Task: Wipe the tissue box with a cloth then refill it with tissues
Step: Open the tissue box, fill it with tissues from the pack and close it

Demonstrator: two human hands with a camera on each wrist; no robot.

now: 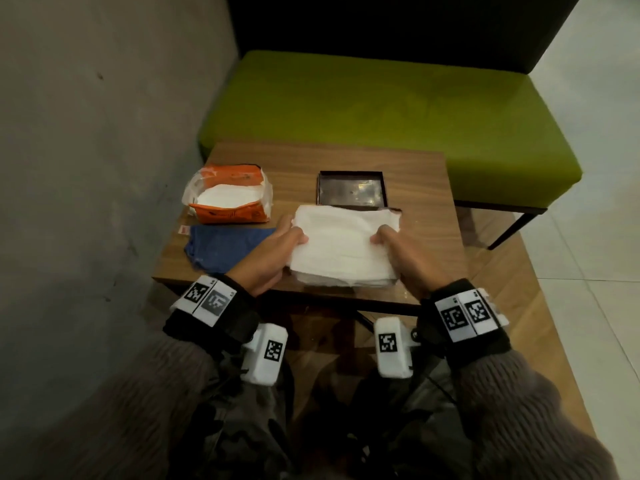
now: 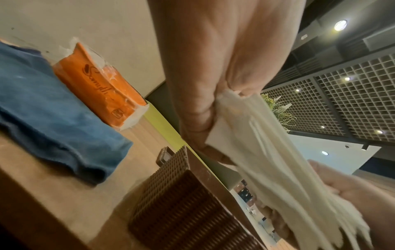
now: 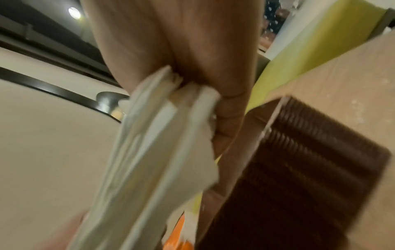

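Head view: both hands [image 1: 341, 251] grip tissue stack [image 1: 341, 247] edges over box [image 2: 181, 199].

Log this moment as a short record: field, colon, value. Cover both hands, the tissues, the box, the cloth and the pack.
left hand: grips the left end of the tissue stack
right hand: grips the right end of the stack
tissue stack: white, held above the woven brown tissue box
blue cloth: lying on the wooden table, left of the hands
orange tissue pack: torn open, behind the cloth
dark lid: lying behind the stack
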